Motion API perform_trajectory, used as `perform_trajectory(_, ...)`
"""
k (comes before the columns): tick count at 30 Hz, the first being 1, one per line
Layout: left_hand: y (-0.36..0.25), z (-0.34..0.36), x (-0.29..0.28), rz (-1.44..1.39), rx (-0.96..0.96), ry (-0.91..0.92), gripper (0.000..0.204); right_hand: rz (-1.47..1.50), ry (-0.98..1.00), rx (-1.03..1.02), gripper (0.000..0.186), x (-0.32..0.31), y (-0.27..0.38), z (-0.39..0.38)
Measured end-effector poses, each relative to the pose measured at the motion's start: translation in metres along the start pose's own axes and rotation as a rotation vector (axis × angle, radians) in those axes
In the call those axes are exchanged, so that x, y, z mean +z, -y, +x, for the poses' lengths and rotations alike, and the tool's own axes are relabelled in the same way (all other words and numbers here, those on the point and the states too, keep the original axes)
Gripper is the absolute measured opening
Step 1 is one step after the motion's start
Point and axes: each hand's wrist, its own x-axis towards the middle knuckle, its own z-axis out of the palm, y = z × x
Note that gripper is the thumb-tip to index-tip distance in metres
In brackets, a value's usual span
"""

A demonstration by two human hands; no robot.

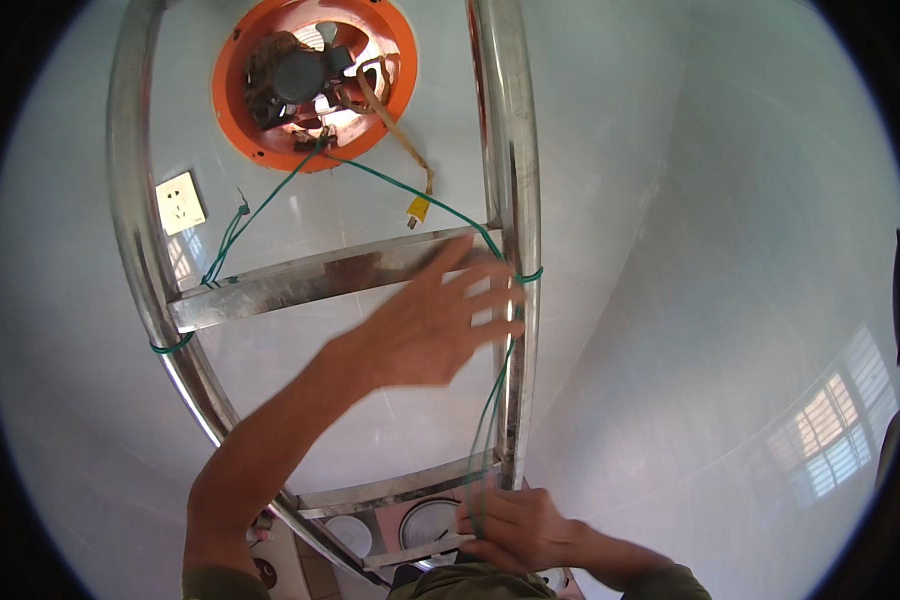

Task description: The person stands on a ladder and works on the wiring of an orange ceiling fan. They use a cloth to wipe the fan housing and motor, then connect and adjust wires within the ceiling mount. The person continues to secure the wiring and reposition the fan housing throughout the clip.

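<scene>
Overhead, the green cord runs lengthwise from 12 to 6 o'clock down the steel frame's right post, its lower end pinched in the closed right hand, while the left hand, open and spread, lies at its upper end.

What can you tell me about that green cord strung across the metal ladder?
The green cord is thin and looks like wire or string. It runs from the orange fan housing on the wall down to both rails of the shiny metal ladder, looped around the left rail and tied around the right rail. From there, strands hang down along the right rail into the right hand. The left hand reaches toward the right-rail tie.
</scene>
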Motion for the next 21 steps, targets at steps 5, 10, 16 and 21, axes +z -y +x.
perform_trajectory(5, -0.024, -0.019, -0.026, -0.137, -0.217, -0.092, 0.030, -0.313, -0.070, -0.116, 0.013, -0.101, 0.021, 0.051)
perform_trajectory(10, -0.005, -0.012, -0.040, -0.376, -0.634, -0.496, 0.012, -0.723, -0.381, 0.029, 0.008, -0.170, -0.004, 0.143)
perform_trajectory(16, 0.012, 0.003, -0.051, -0.645, -0.993, -0.533, 0.021, -0.895, -0.293, -0.062, 0.008, -0.158, -0.073, 0.277)
perform_trajectory(21, 0.029, -0.006, -0.060, -0.492, -1.093, -0.419, 0.031, -0.981, 0.052, 0.146, 0.012, -0.130, -0.078, 0.307)
